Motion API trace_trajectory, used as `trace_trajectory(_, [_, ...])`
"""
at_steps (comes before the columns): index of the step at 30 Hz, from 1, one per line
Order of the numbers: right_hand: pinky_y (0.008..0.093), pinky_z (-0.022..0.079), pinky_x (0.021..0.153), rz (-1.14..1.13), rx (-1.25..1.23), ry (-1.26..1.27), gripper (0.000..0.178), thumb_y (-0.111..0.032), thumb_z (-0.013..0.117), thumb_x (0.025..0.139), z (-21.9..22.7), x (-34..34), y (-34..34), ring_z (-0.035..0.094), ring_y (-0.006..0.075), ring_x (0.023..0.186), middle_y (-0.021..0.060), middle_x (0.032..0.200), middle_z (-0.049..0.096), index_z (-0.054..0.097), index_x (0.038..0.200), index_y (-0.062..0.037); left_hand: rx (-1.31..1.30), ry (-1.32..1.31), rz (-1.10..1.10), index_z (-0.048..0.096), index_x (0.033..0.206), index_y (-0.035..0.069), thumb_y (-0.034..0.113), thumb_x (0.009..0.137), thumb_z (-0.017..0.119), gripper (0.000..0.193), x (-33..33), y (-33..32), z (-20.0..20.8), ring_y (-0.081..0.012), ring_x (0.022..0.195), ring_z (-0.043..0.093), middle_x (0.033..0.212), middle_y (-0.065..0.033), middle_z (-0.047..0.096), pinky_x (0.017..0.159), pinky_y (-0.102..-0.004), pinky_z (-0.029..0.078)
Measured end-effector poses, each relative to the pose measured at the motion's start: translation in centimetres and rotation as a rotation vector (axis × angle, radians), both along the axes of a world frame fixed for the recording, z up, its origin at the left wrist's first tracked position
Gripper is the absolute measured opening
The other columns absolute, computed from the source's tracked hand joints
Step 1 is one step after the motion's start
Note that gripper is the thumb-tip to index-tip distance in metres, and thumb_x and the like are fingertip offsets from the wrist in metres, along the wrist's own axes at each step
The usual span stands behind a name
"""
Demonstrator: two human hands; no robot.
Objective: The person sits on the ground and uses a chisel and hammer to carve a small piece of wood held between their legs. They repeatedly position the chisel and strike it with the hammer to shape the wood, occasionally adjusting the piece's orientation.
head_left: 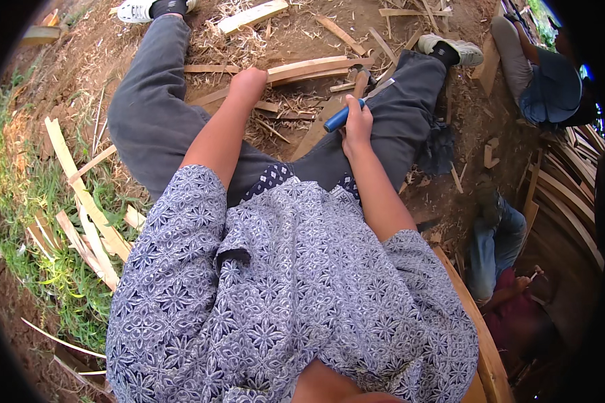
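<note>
My left hand [249, 86] is closed at the near end of a long, curved wooden strip [309, 69] lying between my spread legs. My fingers are mostly hidden under the back of the hand. My right hand [358, 126], by my right thigh, grips a tool with a blue handle [343, 116]. A pale flat blade [382, 87] seems to extend from its far side; its exact kind I cannot make out. Just beyond that hand is a hammer [361, 80] with a wooden handle and dark head; whether the hand touches it I cannot tell.
Shavings and wood offcuts [252, 16] litter the dirt around my legs. Long pale strips [91, 195] lie on grass at the left. One person in blue [551, 87] sits at the upper right, another in jeans [494, 235] at the lower right, near stacked curved strips [571, 195].
</note>
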State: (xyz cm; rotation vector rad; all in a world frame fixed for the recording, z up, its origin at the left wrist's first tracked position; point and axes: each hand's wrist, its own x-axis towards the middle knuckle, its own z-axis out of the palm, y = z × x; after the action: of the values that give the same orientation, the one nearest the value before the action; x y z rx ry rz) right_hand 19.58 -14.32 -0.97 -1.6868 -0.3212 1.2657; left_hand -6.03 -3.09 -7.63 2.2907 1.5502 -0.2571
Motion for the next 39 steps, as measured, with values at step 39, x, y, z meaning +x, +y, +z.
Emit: trace_trajectory(39, [0.0301, 0.045, 0.061, 0.097, 0.07, -0.34, 0.029, -0.029, 0.073, 0.094, 1.9, -1.8, 0.5, 0.054, 0.0105, 0.065, 0.0, 0.073, 0.058, 0.059, 0.081, -0.0058, -0.063, 0.099, -0.069, 0.076, 0.104, 0.003, 0.003, 0.086, 0.069, 0.019, 1.9, 0.9, -1.4, -0.0358, 0.096, 0.074, 0.096, -0.0204, 0.075, 0.083, -0.0427, 0.061])
